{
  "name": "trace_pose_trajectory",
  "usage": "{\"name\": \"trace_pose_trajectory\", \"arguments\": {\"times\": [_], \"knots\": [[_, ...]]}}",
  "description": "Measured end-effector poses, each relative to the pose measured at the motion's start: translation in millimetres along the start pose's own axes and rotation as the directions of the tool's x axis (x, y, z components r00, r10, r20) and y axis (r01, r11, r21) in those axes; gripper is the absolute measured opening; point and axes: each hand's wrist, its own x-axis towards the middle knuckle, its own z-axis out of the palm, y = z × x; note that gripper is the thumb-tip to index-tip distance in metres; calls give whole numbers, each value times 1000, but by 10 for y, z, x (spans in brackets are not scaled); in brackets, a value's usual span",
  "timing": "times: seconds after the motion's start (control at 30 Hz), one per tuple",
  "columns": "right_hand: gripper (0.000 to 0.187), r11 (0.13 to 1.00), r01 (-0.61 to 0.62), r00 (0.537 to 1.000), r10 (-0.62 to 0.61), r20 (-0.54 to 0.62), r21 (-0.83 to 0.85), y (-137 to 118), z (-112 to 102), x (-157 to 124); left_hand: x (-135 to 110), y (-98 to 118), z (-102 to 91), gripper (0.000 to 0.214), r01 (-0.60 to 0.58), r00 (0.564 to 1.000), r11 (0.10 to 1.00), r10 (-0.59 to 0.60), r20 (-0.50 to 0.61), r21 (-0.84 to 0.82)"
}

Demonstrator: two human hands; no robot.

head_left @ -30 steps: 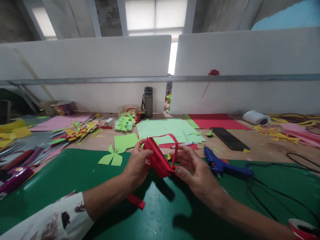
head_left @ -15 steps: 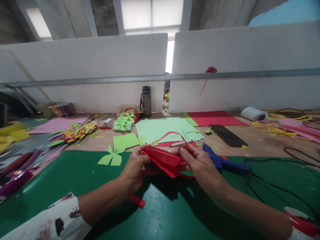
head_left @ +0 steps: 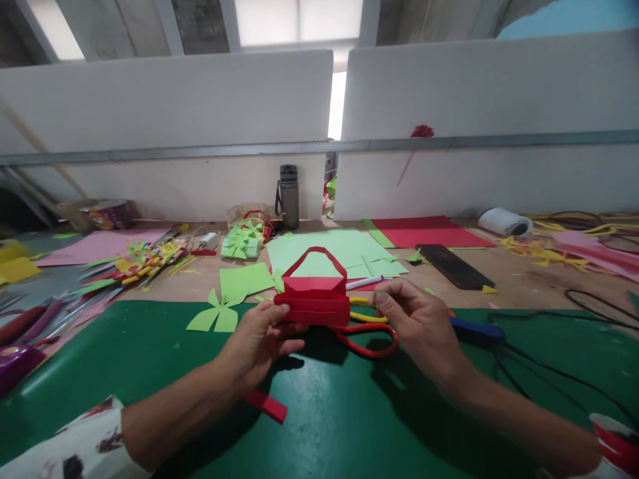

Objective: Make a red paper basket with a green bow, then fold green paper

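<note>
Bag (head_left: 314,313), apparently folded red paper, is above the green mat (head_left: 124,359), left end pinched in my left hand (head_left: 257,339). My right hand (head_left: 424,322) is half-curled just beside it; I cannot tell its contents. I judge the bag light, easily creased: grip the body, not the strap (head_left: 317,250).

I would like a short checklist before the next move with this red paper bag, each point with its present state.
1. Red paper bag held by the left hand: ok.
2. Bag handle raised above the bag: ok.
3. Handle joints firm: cannot tell.
4. Right hand apart from the bag: ok.
5. Blue corded tool wholly in view: not ok; the right hand hides its front.
6. Red loop clear of the bag: cannot tell.
</note>
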Motion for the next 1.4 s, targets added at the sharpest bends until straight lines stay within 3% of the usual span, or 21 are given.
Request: {"name": "trace_pose_trajectory", "arguments": {"times": [0.13,0.23,0.47,0.57,0.67,0.77,0.9,1.0,1.1,1.27,1.4], "knots": [[12,949,229,969,-201,143,-215,24,43,-111,-2,11,-8,13,15,1000,1000,-16,-10,-18],[15,933,239,961,-189,200,-268,50,93,-139,-27,-9,1,14,21,1000,1000,-21,-4,-9],[14,981,92,945,-32,326,-172,24,124,-111,-51,-91,8,32,-24,999,997,22,39,67],[18,984,-8,953,62,296,-180,19,108,-94,-47,-75,-16,39,-54,996,981,40,76,185],[28,978,-151,950,184,251,-145,28,78,-56,-54,-8,-50,37,-129,992,962,123,37,240],[35,952,-293,919,305,252,-84,52,56,-14,-77,59,-80,28,-226,972,928,234,9,295],[44,884,-468,845,442,303,16,106,69,16,-130,87,-76,17,-359,929,835,361,77,416],[50,842,-534,807,482,341,73,130,84,18,-175,87,-52,14,-420,903,794,415,113,441],[48,866,-497,819,449,358,51,119,77,10,-207,102,-37,16,-427,899,794,426,104,433],[41,956,-255,901,290,322,-146,72,46,-9,-219,131,-35,17,-405,910,796,397,117,449],[38,971,-102,936,167,310,-217,69,45,-35,-198,120,-50,16,-377,920,806,381,88,457]]}}
